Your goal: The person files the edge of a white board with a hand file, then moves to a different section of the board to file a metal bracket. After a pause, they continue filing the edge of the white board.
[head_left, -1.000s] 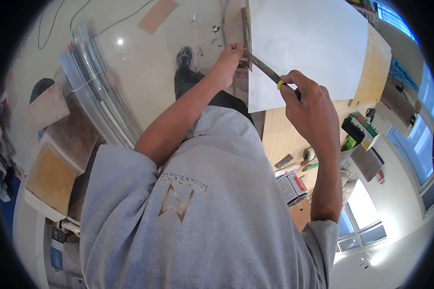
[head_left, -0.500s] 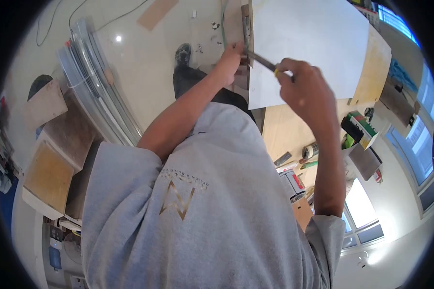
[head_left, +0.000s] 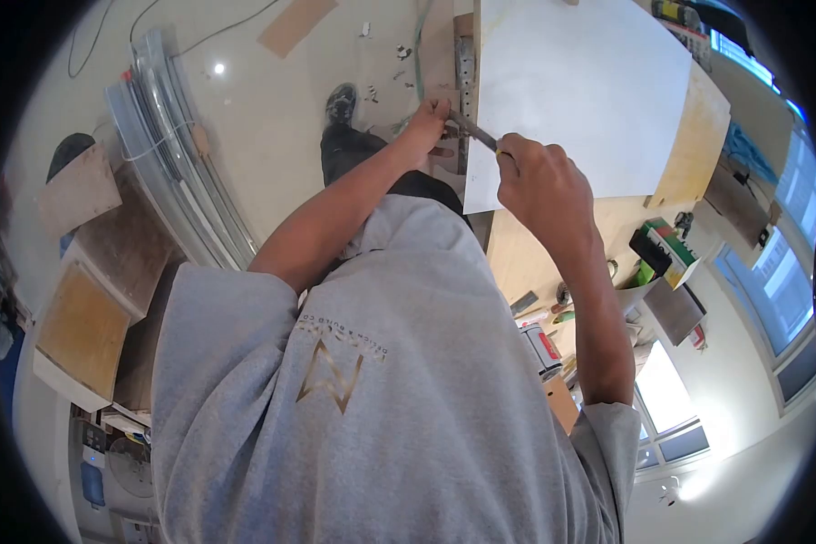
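Observation:
A white sheet-faced board [head_left: 580, 100] lies on the workbench, its left edge facing me. Across that edge slants a dark, narrow flat tool with a yellow band near its handle, which looks like a file [head_left: 477, 133]. My right hand [head_left: 548, 186] is closed around its handle end, over the white face. At the far end, my left hand [head_left: 429, 127] has its thumb and forefinger closed on the tip, just outside the board's edge. The other left fingers are partly hidden beneath. Where the file meets the edge is too small to make out.
Long grey strips [head_left: 177, 150] are bundled on the floor at left, near wooden boxes [head_left: 82, 331]. A tin can [head_left: 541, 352] and a green box [head_left: 669, 247] stand on the bench at right. Scraps [head_left: 403, 53] and a brown offcut [head_left: 296, 25] litter the floor.
My right hand has moved left and slightly down, carrying the file further past the board's edge. My left hand has shifted slightly left and down with the tip.

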`<action>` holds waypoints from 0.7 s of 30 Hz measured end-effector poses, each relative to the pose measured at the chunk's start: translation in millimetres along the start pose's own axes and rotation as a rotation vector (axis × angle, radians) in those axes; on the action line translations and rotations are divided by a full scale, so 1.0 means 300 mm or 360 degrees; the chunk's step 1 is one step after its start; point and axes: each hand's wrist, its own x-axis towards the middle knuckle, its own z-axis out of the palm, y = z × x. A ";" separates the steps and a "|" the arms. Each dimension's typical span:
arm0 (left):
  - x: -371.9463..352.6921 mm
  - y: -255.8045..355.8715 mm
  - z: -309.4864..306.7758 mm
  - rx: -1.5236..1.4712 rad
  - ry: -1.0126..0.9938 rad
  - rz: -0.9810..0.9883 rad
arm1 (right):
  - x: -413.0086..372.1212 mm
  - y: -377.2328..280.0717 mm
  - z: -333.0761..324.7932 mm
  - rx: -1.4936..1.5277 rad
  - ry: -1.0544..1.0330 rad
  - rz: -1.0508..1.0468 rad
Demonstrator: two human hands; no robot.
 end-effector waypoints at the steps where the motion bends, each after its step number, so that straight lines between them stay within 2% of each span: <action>1: 0.004 -0.008 0.006 -0.0033 0.0012 0.0079 | -0.012 -0.005 -0.025 0.0006 0.0028 0.0011; 3: -0.056 0.053 0.052 -0.0090 0.0032 0.0235 | -0.014 -0.014 -0.052 0.0020 0.0033 0.0069; 5: -0.066 0.020 0.056 -0.0089 0.0067 0.0223 | -0.035 -0.018 -0.069 0.0027 -0.0040 0.0165; 7: -0.016 0.033 0.037 -0.0002 0.0097 0.0237 | -0.041 0.008 0.038 -0.0063 -0.0037 0.0134; 9: 0.009 -0.018 0.000 0.0138 0.0150 0.0166 | -0.025 0.018 0.046 0.0044 -0.0030 0.0076; 11: 0.019 -0.011 -0.002 0.0113 0.0113 0.0323 | -0.029 0.019 0.027 0.0053 0.0060 -0.0049; 14: 0.006 0.065 0.040 0.0050 0.0087 0.0472 | -0.025 -0.024 -0.088 0.0046 0.0096 0.0004; 16: 0.020 0.049 0.054 0.0042 0.0145 0.0522 | -0.048 0.014 -0.024 0.0023 0.0084 -0.0031; 19: 0.037 0.001 -0.007 0.0130 0.0191 0.0285 | -0.012 0.030 0.098 0.0054 0.0005 -0.0041; 21: 0.059 0.025 -0.040 0.0210 0.0121 0.0344 | 0.023 0.025 0.105 0.0080 0.0014 -0.0027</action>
